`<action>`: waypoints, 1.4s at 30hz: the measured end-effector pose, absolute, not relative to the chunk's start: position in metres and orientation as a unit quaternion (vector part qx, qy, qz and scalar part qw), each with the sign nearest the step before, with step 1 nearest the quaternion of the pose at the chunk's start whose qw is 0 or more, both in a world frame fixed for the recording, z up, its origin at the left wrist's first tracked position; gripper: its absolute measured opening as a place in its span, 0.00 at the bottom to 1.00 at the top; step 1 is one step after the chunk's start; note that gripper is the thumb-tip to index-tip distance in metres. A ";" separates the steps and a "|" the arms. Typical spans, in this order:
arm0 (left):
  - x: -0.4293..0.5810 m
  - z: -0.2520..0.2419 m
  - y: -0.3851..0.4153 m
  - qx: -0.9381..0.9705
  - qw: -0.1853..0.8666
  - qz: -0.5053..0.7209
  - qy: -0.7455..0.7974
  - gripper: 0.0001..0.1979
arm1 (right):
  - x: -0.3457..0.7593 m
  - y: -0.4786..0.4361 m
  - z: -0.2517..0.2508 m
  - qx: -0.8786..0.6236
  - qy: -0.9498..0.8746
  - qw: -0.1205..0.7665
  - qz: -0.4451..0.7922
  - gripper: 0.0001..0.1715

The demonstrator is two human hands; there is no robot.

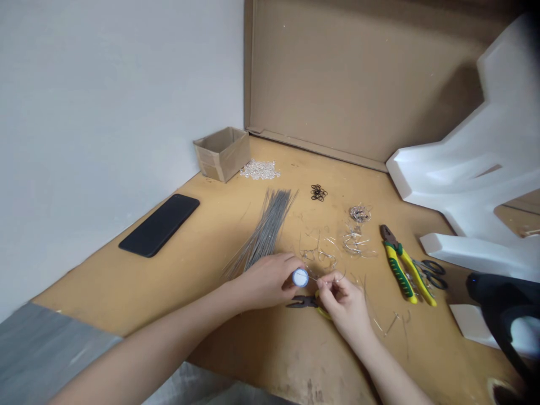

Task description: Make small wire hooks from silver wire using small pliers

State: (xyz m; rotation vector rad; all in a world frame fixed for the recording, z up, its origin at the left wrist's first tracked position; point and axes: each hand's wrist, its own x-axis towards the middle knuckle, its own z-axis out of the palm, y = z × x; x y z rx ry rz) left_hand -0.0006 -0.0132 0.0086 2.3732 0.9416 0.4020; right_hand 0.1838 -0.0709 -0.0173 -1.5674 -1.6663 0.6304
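Note:
My left hand [274, 278] is closed around a small blue cylinder with a white round end [300, 277]; its kind I cannot make out. A thin wire [313, 278] runs from that end to my right hand [343, 298], whose thumb and fingers pinch it. Beneath and between the hands lies a pair of pliers [302, 302] with dark jaws and yellow handles, partly hidden by my right hand. Just beyond my left hand a bundle of straight grey wires [268, 228] is spread on the table. Bent wire pieces [318, 257] lie past my hands.
A small cardboard box [223, 154] stands at the back beside clear beads [259, 169]. Black rings [318, 193] and a wire tangle [359, 213] lie farther right. Green-yellow pliers [405, 267] overlap scissors [433, 273]. A black phone [160, 225] is left; a white moulded piece [476, 197] bounds the right.

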 end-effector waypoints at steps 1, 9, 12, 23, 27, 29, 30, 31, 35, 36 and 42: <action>-0.001 0.009 -0.013 0.883 0.276 0.149 0.350 0.09 | 0.184 -0.071 -0.017 -0.613 -0.652 0.375 0.245 0.10; -0.001 0.008 -0.013 0.884 0.272 0.148 0.351 0.09 | 0.185 -0.070 -0.019 -0.613 -0.654 0.370 0.242 0.10; -0.001 0.008 -0.013 0.884 0.273 0.149 0.349 0.09 | 0.185 -0.070 -0.020 -0.614 -0.651 0.372 0.246 0.10; 0.000 0.009 -0.014 0.883 0.275 0.148 0.350 0.09 | 0.183 -0.070 -0.019 -0.608 -0.654 0.375 0.250 0.09; 0.000 0.010 -0.013 0.882 0.281 0.156 0.344 0.09 | 0.183 -0.072 -0.017 -0.609 -0.646 0.386 0.252 0.09; 0.000 0.010 -0.013 0.881 0.286 0.165 0.338 0.10 | 0.183 -0.073 -0.015 -0.610 -0.646 0.388 0.245 0.09; 0.000 0.011 -0.013 0.881 0.289 0.170 0.335 0.10 | 0.184 -0.073 -0.013 -0.610 -0.648 0.388 0.240 0.09; 0.000 0.011 -0.013 0.880 0.291 0.175 0.333 0.11 | 0.184 -0.073 -0.012 -0.610 -0.651 0.387 0.232 0.09; -0.001 0.013 -0.012 0.876 0.299 0.188 0.328 0.11 | 0.186 -0.074 -0.007 -0.606 -0.664 0.385 0.211 0.09; -0.001 0.013 -0.012 0.875 0.301 0.188 0.328 0.11 | 0.186 -0.074 -0.006 -0.603 -0.667 0.383 0.212 0.09; 0.000 0.014 -0.013 0.869 0.307 0.198 0.334 0.11 | 0.188 -0.076 -0.004 -0.593 -0.689 0.372 0.190 0.08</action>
